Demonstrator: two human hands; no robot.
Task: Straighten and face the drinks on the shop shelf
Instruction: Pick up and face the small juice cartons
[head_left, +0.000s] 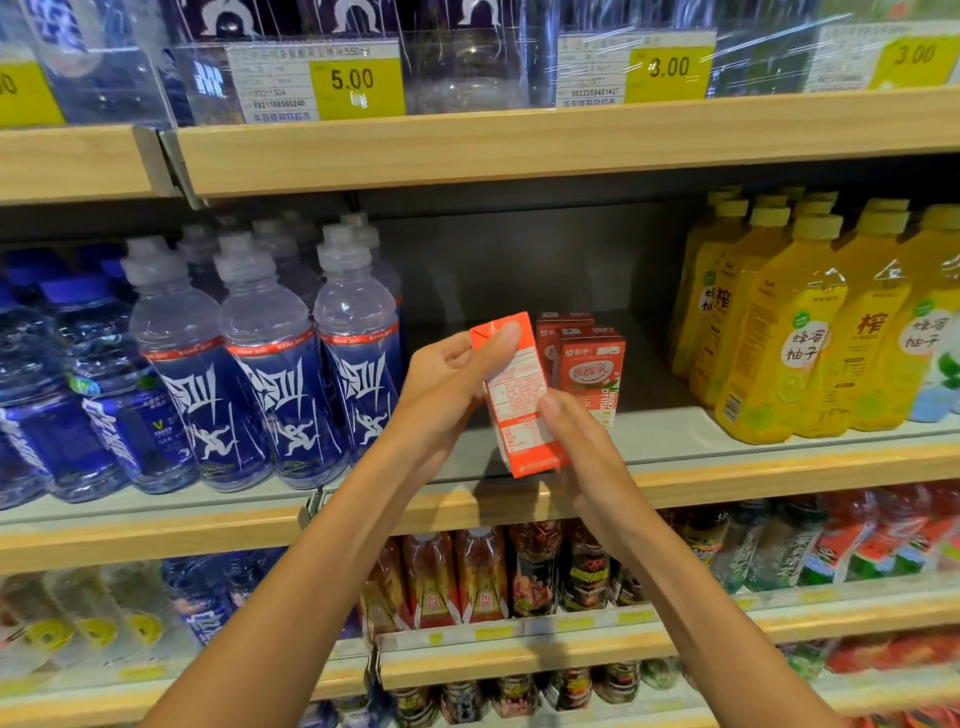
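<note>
A red drink carton (519, 400) is held between both hands: the left hand (447, 379) is curled round its upper end, thumb laid on the top corner, and the right hand (582, 441) is pinched on its lower right edge. It is carried tilted, just above the front edge of the middle shelf (753, 470), small-print panel turned to the camera. It is judged light and stiff but crushable, so the flat sides are best gripped. Behind it, more red cartons (592, 371) are stood back from that edge, between blue bottles (270, 374) and yellow bottles (779, 338).

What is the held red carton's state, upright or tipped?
Tipped: the red carton leans with its top to the left; the left hand grips its top, the right hand its lower part.
</note>
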